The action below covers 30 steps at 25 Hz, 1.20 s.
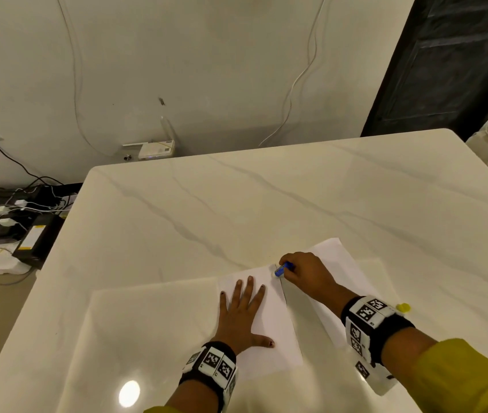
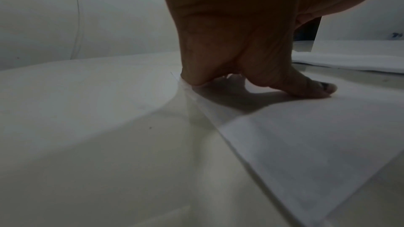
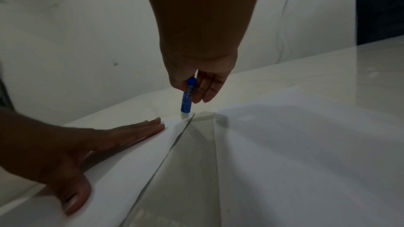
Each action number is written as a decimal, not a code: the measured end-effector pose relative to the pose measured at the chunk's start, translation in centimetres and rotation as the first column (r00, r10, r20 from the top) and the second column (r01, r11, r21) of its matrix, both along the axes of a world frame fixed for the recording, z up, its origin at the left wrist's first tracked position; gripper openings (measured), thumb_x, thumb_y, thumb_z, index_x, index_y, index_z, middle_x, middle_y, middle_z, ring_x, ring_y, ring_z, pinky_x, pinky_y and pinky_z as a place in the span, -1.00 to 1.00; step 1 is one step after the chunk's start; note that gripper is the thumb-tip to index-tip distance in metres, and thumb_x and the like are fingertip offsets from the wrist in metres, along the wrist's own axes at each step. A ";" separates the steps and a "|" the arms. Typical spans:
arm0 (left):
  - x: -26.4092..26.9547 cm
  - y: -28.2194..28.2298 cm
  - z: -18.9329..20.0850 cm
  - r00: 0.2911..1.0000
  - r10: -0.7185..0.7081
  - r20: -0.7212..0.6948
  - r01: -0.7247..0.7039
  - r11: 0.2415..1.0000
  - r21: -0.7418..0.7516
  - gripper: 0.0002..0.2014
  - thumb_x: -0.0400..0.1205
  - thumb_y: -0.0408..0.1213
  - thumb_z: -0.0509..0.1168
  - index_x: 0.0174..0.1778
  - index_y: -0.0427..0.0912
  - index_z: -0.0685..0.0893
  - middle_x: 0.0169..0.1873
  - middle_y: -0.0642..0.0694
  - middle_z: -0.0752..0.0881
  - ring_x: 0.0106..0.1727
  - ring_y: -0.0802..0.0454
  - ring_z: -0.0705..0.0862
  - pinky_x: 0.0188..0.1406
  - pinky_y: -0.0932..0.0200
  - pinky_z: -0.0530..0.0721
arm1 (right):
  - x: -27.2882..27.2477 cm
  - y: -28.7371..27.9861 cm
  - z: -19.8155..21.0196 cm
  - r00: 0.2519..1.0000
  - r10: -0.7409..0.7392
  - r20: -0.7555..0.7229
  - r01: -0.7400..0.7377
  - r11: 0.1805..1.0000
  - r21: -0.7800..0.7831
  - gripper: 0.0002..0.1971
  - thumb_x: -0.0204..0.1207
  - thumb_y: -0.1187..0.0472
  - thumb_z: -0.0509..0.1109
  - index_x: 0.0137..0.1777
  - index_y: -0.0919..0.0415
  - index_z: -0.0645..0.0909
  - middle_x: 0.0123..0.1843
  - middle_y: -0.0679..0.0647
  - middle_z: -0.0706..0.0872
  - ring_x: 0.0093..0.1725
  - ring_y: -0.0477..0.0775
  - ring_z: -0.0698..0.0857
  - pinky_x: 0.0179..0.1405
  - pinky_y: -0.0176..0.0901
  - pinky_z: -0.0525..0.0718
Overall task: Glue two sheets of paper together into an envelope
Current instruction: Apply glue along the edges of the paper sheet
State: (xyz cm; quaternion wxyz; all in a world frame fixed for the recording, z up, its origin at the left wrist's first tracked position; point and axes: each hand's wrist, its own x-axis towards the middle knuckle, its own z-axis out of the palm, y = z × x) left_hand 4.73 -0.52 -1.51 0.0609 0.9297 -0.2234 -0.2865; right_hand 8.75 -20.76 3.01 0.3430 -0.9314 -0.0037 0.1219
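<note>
A white sheet of paper (image 1: 272, 323) lies near the table's front edge, and my left hand (image 1: 241, 308) presses flat on it with fingers spread. My right hand (image 1: 299, 271) grips a blue glue stick (image 1: 283, 269), whose white tip touches the sheet's far right corner (image 3: 184, 116). A second white sheet (image 1: 335, 263) lies to the right, partly under my right arm. In the left wrist view the thumb (image 2: 306, 87) of my left hand rests on the sheet (image 2: 317, 135). The right wrist view shows the glue stick (image 3: 188, 95) held upright, tip down.
The yellow cap (image 1: 403, 307) lies on the marble table (image 1: 266, 204) beside my right wrist. A wall stands behind the table, with a router (image 1: 153, 149) and cables on the floor at left. A dark door (image 1: 445, 61) is at the back right.
</note>
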 end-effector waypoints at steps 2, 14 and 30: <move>-0.1 0.4 -0.5 1.000 -0.005 0.017 0.005 0.999 -0.031 0.15 0.22 0.48 0.17 0.07 0.36 -0.83 0.46 0.14 -0.60 0.52 -0.16 -0.53 0.49 -0.31 -0.41 | 0.6 0.7 0.0 0.998 0.055 -0.022 -0.056 0.994 -0.098 -0.78 0.51 0.26 0.26 0.08 0.26 0.65 0.00 0.25 0.73 -0.03 0.23 0.65 -0.11 -0.07 0.52; 0.1 0.4 -0.7 0.998 0.038 0.054 -0.037 0.999 -0.013 0.15 0.11 0.66 -0.12 0.56 0.10 -0.19 0.55 0.02 -0.52 0.58 -0.11 -0.18 0.33 -0.36 0.14 | 1.5 1.5 0.6 0.988 0.145 -0.057 -0.156 0.944 -0.291 -0.75 0.56 0.28 0.16 0.08 0.32 0.63 0.04 0.29 0.69 0.02 0.27 0.66 -0.14 -0.08 0.52; 0.0 0.5 -0.7 0.998 -0.012 0.056 0.013 1.000 -0.024 0.10 0.09 0.56 -0.01 0.23 0.35 -0.71 0.45 -0.03 -0.57 0.54 -0.07 -0.49 0.54 -0.35 -0.29 | -0.4 1.8 0.9 0.977 0.190 -0.096 -0.211 0.920 -0.329 -0.75 0.57 0.26 0.17 0.15 0.29 0.60 0.10 0.29 0.67 0.06 0.29 0.65 -0.01 -0.03 0.58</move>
